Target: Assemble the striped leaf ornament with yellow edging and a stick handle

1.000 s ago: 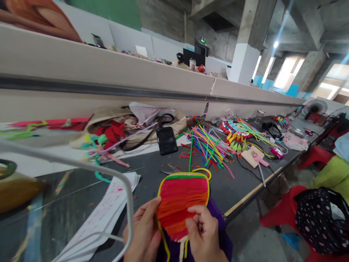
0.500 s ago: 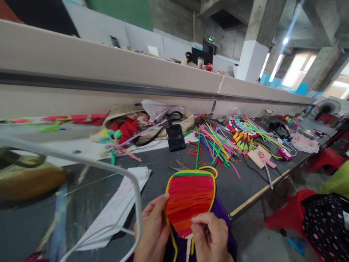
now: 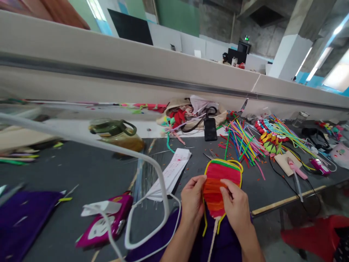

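My left hand [image 3: 193, 199] and my right hand [image 3: 237, 206] both grip a woven craft piece [image 3: 220, 182] just above the near edge of the dark table [image 3: 89, 174]. The piece is a rounded panel of red and orange strips with a yellow and green border, and a pale stick hangs from its bottom. My left hand holds its left edge. The fingers of my right hand pinch the strips near its middle. Purple fabric [image 3: 188, 236] lies under my wrists.
A bundle of coloured strips [image 3: 241, 140] and a black phone [image 3: 210, 128] lie beyond the piece. A jar with a green lid [image 3: 117, 133], a white paper sheet [image 3: 171, 173], a magenta device [image 3: 105, 222] and a white cable [image 3: 152, 174] sit to the left. A red chair [image 3: 319, 236] stands at the right.
The view has swung left, bringing the jar, magenta device and more table into sight. Both hands still hold the woven piece, with my right fingers now higher on the strips.
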Tool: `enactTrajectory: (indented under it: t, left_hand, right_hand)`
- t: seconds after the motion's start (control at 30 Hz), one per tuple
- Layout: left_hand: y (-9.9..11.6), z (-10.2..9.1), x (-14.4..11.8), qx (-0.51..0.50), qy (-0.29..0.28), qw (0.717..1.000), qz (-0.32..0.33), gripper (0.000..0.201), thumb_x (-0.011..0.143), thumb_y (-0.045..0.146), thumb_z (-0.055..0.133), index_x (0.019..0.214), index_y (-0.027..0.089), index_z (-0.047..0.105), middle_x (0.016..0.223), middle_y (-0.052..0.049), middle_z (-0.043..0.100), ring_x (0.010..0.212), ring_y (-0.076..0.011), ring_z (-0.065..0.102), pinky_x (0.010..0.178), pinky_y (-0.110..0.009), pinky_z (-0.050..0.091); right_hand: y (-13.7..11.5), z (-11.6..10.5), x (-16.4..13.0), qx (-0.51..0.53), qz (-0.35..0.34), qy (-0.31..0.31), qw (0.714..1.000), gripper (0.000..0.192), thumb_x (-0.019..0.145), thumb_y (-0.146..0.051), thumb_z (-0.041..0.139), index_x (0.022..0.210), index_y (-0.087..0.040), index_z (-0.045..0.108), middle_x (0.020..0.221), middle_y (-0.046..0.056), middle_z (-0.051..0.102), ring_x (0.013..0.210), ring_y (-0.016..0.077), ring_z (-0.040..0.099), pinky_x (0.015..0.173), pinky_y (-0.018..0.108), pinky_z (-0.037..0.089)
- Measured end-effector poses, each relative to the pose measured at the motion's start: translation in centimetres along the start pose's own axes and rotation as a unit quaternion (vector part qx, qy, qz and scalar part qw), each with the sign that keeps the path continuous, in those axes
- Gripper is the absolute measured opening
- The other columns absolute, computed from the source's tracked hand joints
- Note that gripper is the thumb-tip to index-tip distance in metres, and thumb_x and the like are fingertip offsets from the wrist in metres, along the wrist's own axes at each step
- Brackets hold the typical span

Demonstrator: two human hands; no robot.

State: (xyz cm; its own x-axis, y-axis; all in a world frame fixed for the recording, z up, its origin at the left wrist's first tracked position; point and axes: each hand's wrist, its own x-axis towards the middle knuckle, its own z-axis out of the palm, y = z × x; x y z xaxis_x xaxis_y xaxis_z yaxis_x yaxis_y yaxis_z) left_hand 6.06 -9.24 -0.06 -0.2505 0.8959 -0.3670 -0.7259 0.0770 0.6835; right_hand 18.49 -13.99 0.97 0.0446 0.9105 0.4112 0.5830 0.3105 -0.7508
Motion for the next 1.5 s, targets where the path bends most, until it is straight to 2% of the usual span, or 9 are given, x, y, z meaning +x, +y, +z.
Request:
enactTrajectory:
  t: [0.2,0.33,0.5,0.7,0.9,1.07,1.5]
  left_hand:
    - [-0.1,-0.3,0.0,-0.002,-0.004,1.000,0.003,0.026,0.048,0.023,0.084,0.065,0.014,0.066,0.058,-0.002,0.071,0.050,-0.0144,0.063,0.056,-0.026,0.051]
    - [-0.1,-0.3,-0.2,-0.007,-0.007,1.000,0.006,0.025,0.050,0.022,0.085,0.065,0.014,0.066,0.060,-0.001,0.070,0.054,-0.0135,0.063,0.060,-0.026,0.051]
    - [-0.2,-0.4,-0.3,0.000,-0.010,1.000,0.014,0.025,0.051,0.023,0.085,0.066,0.014,0.067,0.061,0.000,0.070,0.054,-0.0113,0.061,0.059,-0.023,0.048]
    - [-0.1,-0.5,-0.1,0.004,-0.007,1.000,0.017,0.025,0.051,0.023,0.084,0.065,0.015,0.065,0.056,0.002,0.067,0.048,-0.0120,0.059,0.054,-0.024,0.047]
    - [-0.1,-0.4,-0.1,-0.012,0.005,1.000,0.001,0.023,0.050,0.021,0.084,0.064,0.015,0.066,0.059,0.000,0.070,0.052,-0.0140,0.063,0.060,-0.027,0.050]
    - [-0.2,-0.4,0.0,-0.014,0.014,1.000,0.004,0.022,0.050,0.020,0.083,0.064,0.014,0.067,0.060,-0.001,0.071,0.053,-0.0132,0.062,0.060,-0.025,0.049]
    - [-0.5,-0.2,0.2,-0.020,0.028,0.999,0.015,0.022,0.049,0.019,0.082,0.062,0.014,0.066,0.057,0.000,0.069,0.051,-0.0127,0.061,0.058,-0.025,0.048]
  right_hand:
    - [0.3,-0.2,2.0,0.000,-0.005,0.019,1.000,0.027,0.094,-0.025,0.049,0.113,-0.020,0.069,0.101,0.007,0.074,0.087,0.0186,0.071,0.076,0.026,0.054]
    - [-0.1,-0.8,4.2,0.013,-0.051,-0.008,0.999,0.025,0.092,-0.023,0.052,0.113,-0.020,0.067,0.095,0.007,0.068,0.082,0.0168,0.065,0.072,0.025,0.052]
    - [-0.4,-0.2,5.0,0.038,-0.055,-0.002,0.998,0.013,0.092,-0.021,0.052,0.090,-0.019,0.065,0.084,0.003,0.063,0.074,0.0148,0.059,0.066,0.023,0.047]
    - [0.6,1.0,2.1,0.036,-0.006,-0.001,0.999,0.015,0.093,-0.023,0.050,0.087,-0.019,0.064,0.080,0.002,0.063,0.067,0.0130,0.055,0.062,0.022,0.044]
    - [1.8,1.5,-1.8,0.042,0.066,0.012,0.997,0.018,0.092,-0.030,0.053,0.082,-0.019,0.063,0.068,-0.001,0.058,0.053,0.0103,0.048,0.053,0.020,0.040]
    - [2.6,1.2,-4.2,0.073,0.132,-0.003,0.989,0.022,0.092,-0.036,0.054,0.078,-0.020,0.058,0.062,-0.003,0.056,0.050,0.0098,0.052,0.049,0.018,0.039]
    - [3.4,0.7,-6.5,0.063,0.128,-0.009,0.990,0.022,0.093,-0.036,0.053,0.079,-0.020,0.059,0.060,-0.003,0.058,0.047,0.0103,0.053,0.046,0.018,0.039]
